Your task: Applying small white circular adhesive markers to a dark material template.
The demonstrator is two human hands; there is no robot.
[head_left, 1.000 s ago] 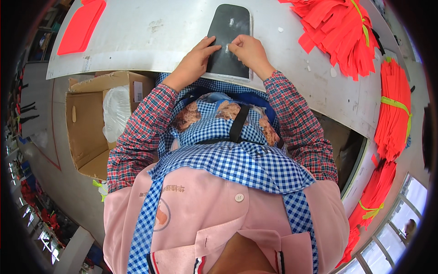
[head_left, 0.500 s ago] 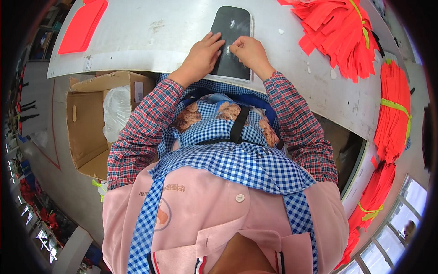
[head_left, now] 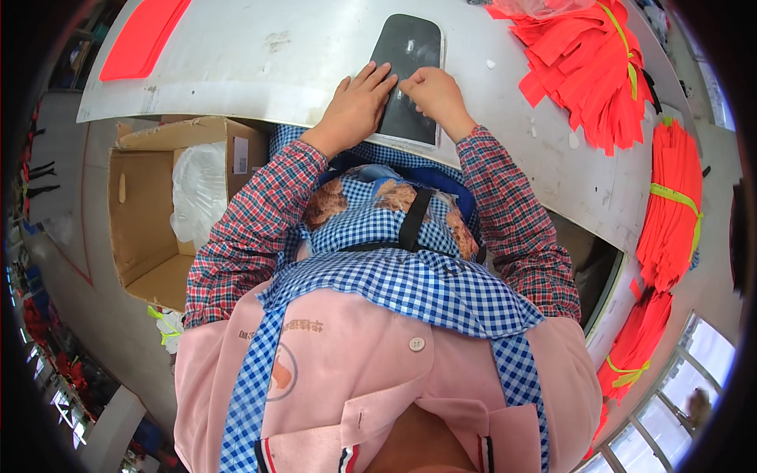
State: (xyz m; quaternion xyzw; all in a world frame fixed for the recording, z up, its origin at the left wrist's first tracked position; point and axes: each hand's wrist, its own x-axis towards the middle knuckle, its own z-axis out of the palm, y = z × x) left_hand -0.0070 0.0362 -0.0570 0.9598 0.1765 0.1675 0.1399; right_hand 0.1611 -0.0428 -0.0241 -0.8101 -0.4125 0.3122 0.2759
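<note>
A dark, flat panel with a rounded far end (head_left: 410,49) lies on the white table in front of me, with a pale edge showing along its right side. My left hand (head_left: 356,102) rests on the panel's left edge, fingers stretched out flat. Over the panel's right half, my right hand (head_left: 432,93) has thumb and forefinger pinched together, close to a small pale spot on the surface. Whatever lies in that pinch is too small to make out.
Bright red-orange strips, tied with a yellow band (head_left: 579,75), lie at the table's right. More tied bundles (head_left: 670,205) hang beyond the right edge. A flat red stack (head_left: 143,39) is at the far left. Below it stands an open cardboard box (head_left: 146,229) holding a clear plastic bag (head_left: 197,193).
The view has shifted slightly. Both hands stay over the panel, the left still flat and the right still pinched, with only small movement of the fingers.
</note>
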